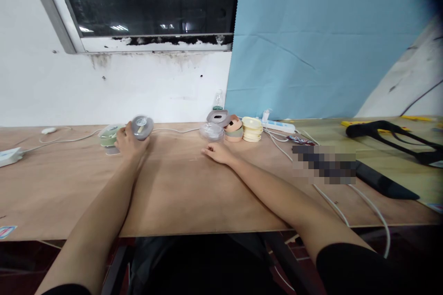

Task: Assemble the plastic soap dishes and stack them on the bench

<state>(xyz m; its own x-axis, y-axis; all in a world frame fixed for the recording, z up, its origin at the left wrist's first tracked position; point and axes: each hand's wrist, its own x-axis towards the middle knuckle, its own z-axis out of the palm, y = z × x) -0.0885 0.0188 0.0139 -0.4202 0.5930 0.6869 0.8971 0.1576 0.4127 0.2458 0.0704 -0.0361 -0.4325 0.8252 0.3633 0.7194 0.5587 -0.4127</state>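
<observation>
My left hand [129, 144] is closed round a small grey round container [142, 127], tipped so that its round face with a pale strip in the middle shows. Just left of those fingers stands a light green container [110, 135] with a clear top, above a greyish piece. My right hand [217, 152] rests on the wooden table [194, 189], fingers loosely bent and apart, with nothing visible in it. Right behind it lie clear round lids [212, 132]. Beside them are a grey piece with a slot [218, 116], orange-brown bowls [234, 129] and a stack of cream-yellow bowls [252, 129].
A clear bottle [218, 100] stands by the wall. White cables run to a power strip [278, 126]. Farther right are a blurred-out dark object [325, 163], a black flat object [387, 180] and a black frame [394, 136]. A white adapter [10, 156] sits far left.
</observation>
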